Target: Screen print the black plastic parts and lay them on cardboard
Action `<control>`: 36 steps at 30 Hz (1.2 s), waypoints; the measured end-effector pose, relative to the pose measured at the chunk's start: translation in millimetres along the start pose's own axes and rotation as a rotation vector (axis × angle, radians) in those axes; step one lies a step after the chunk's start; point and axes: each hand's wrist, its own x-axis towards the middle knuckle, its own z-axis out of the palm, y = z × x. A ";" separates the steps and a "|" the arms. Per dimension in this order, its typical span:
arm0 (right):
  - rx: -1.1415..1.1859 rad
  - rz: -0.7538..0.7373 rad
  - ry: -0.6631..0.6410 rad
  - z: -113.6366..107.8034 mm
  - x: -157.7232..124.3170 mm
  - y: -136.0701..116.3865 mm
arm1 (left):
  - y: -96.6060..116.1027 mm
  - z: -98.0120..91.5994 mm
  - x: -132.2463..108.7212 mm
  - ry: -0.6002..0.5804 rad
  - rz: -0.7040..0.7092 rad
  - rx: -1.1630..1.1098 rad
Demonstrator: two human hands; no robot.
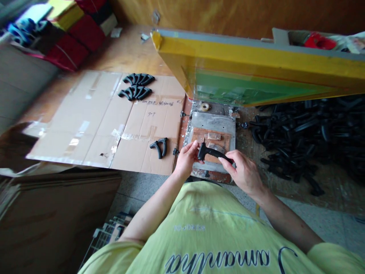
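– And there's the black handle (214,152), up above the metal plate (216,120)!
– Yes, left hand (186,159) gripping its wide end, right hand (245,171) pinching the narrow tip!
– Over on the cardboard (85,110), more handles (139,79): two rows and a nearer pair!

Blk handle (214,152), lime T-shirt (211,209) w/ dk script lettering (219,262) near, tan cardboard (97,127) L, yel screen frame (242,55) w/ grn mesh (251,88) far R, grey metal plate (215,119)

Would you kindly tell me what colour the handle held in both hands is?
The handle is black, best seen in the head view.
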 end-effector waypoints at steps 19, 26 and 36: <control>-0.061 -0.023 -0.034 47.2 2.8 -5.1 | -37.3 2.7 -6.2 -0.102 -0.153 -0.407; 0.132 0.029 -0.180 28.8 5.9 45.1 | -36.4 1.6 14.3 -0.029 -0.168 -0.467; 0.192 0.534 -0.020 23.4 71.1 284.5 | -36.3 18.5 36.9 0.304 -0.101 -0.335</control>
